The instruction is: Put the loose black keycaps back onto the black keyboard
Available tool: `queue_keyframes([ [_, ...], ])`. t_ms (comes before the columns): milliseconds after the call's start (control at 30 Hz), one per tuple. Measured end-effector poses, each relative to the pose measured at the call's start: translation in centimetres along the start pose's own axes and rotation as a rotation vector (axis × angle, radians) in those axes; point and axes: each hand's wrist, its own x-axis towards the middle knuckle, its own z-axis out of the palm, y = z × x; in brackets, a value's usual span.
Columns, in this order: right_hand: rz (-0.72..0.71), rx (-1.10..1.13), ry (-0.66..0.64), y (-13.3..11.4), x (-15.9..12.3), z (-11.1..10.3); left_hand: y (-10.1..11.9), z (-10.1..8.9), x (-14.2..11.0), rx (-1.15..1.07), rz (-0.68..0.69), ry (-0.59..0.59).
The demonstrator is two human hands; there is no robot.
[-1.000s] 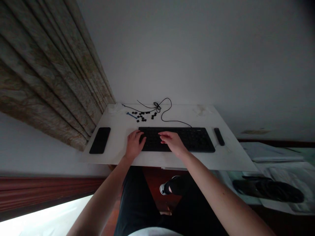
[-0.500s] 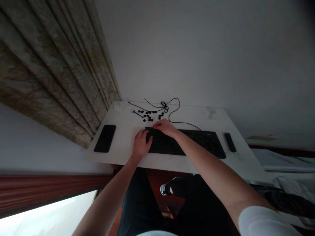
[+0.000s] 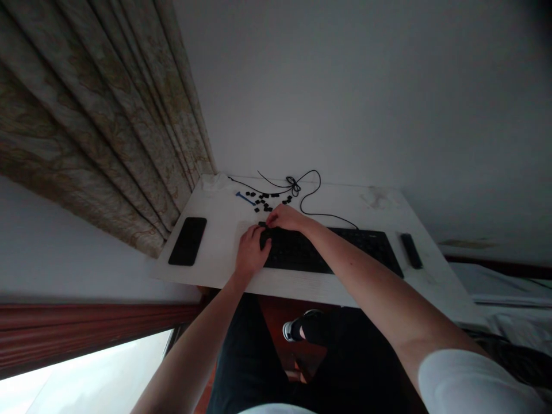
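- Black keyboard [image 3: 332, 247] lies on the white surface [image 3: 207, 253], both hands at its left end.
- Right hand [image 3: 287, 217] works the top corner, fingers together; left hand [image 3: 252, 250] curls just beside it. Whether either grips a key, I cannot tell.
- Loose black keycaps [image 3: 266, 202] lie just beyond.

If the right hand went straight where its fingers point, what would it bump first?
The right hand would probably meet the left hand first, or the small black key beside its fingers; depth is hard to judge.
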Motion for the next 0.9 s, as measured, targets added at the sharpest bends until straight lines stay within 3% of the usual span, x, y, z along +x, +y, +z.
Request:
queue_keyframes([
  [400,-0.01,-0.026,-0.031,0.4,0.3,-0.1,-0.4,0.1,0.1,0.191,0.066,-0.034],
  [567,-0.02,-0.077,-0.077,0.6,0.4,0.3,-0.4,0.1,0.1,0.165,0.059,-0.019],
  [667,0.023,-0.101,-0.125,0.6,0.4,0.2,-0.4,0.1,0.0,0.195,0.081,-0.017],
  [900,0.151,-0.196,-0.192,-0.9,0.3,-0.6,-0.4,0.1,0.0,0.487,0.126,-0.061],
])
